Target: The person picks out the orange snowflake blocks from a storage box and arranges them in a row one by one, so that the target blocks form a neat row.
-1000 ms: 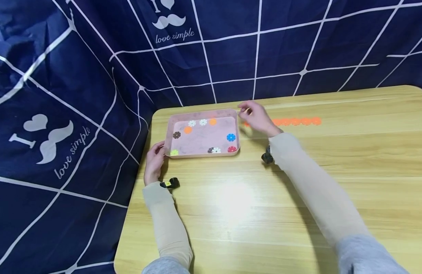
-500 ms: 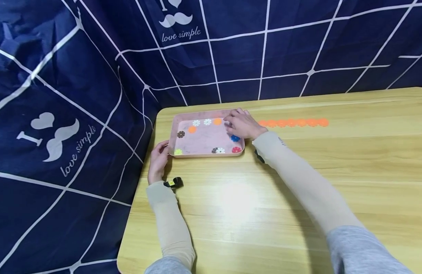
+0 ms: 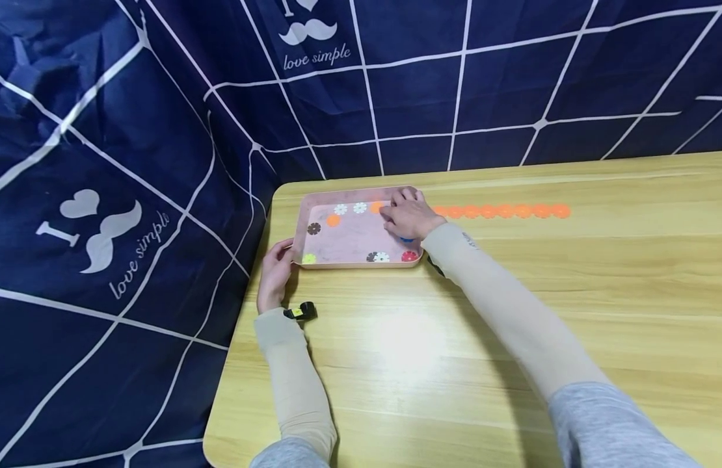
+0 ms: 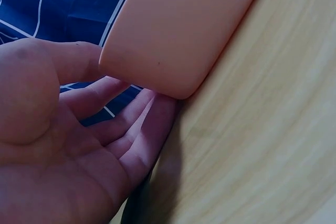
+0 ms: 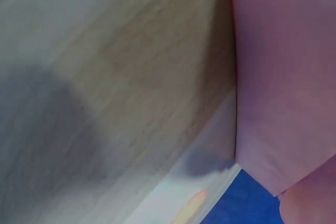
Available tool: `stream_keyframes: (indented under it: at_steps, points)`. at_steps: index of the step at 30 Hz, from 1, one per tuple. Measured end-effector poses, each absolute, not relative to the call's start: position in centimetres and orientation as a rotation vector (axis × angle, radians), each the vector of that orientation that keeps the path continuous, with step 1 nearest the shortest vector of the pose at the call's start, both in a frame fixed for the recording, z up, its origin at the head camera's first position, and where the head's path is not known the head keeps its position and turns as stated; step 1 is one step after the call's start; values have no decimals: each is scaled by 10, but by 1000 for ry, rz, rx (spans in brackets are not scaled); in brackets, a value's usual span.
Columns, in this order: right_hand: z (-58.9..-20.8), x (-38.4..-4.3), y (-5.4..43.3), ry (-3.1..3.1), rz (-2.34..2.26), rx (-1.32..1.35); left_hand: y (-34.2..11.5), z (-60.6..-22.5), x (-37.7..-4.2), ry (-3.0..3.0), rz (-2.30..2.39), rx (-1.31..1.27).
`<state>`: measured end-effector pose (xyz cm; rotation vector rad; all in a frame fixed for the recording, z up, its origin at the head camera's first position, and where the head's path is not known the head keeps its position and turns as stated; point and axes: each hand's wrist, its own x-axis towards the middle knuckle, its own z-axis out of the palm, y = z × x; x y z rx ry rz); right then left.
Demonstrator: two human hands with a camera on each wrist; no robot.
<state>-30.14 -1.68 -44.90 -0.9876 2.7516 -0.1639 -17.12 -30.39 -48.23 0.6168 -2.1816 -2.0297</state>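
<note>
A shallow pink tray (image 3: 343, 265) stands at the back left of the table. My left hand (image 3: 274, 273) holds its front left corner; in the left wrist view the thumb meets the rim and the other fingers touch the outer wall below. My right hand (image 3: 409, 216) reaches over the tray's right wall, fingers bent down and fingertips beside an orange flower-shaped disc (image 3: 376, 207). Thumb and index finger look apart, with nothing visible between them. The right wrist view shows mostly the tray's outer wall (image 5: 283, 77); the fingertips are hidden there.
Inside the tray lie several notched discs: white (image 3: 360, 208), orange (image 3: 334, 220), brown (image 3: 313, 229), yellow (image 3: 309, 259) and red (image 3: 409, 257), plus a blue one partly covered by my hand. A row of orange discs (image 3: 505, 211) runs rightward from the tray along the wooden table (image 3: 484, 377).
My right hand has moved left from the table beside the row into the tray, then lowered towards the orange disc. The left hand keeps its place at the tray corner. The view shifted slightly.
</note>
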Motion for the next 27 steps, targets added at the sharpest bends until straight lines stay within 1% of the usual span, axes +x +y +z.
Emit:
stream_keyframes:
  at_steps: [4,12,16,27]
  points:
    - [-450,-301,-14,2743,-174,-989,-303,-483,-171,-2174,-2041,615]
    - [-451,-301,-6,2704,-510,-1061,-302,-481,-170,-2179,-2029,630]
    - [-452,-300,-6,2706,-618,-1035,-303,-480,-169,-2180,-2038,636]
    - [-453,-296,-13,2787,-485,-910,-302,-480,-169,-2168,-2055,620]
